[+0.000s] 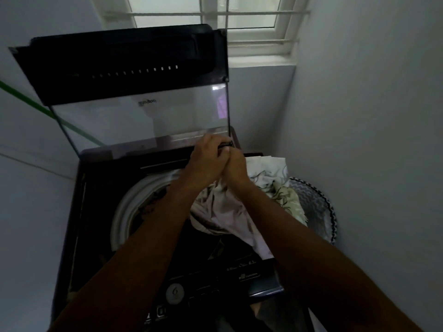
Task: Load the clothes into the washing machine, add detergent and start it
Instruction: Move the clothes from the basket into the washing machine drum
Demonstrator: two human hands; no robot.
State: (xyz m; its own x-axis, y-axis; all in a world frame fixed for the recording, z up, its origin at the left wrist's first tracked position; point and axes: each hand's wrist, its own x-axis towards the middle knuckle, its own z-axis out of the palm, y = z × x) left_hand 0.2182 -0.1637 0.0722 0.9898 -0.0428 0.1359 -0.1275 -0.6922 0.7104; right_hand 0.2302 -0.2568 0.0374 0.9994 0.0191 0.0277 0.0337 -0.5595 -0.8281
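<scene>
Cloth handling at open washing machine.
Left hand and right hand, pressed together, grip a pale garment hanging over the drum's right rim. Judged soft, light and limp: gather bunched folds, not edges. More clothes fill the basket right.

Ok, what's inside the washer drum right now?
Inside the drum, only dark, unclear fabric shows at the left. The forearms and a pale cloth hanging from the right hand cover the rest, so how full it is can't be seen.
</scene>
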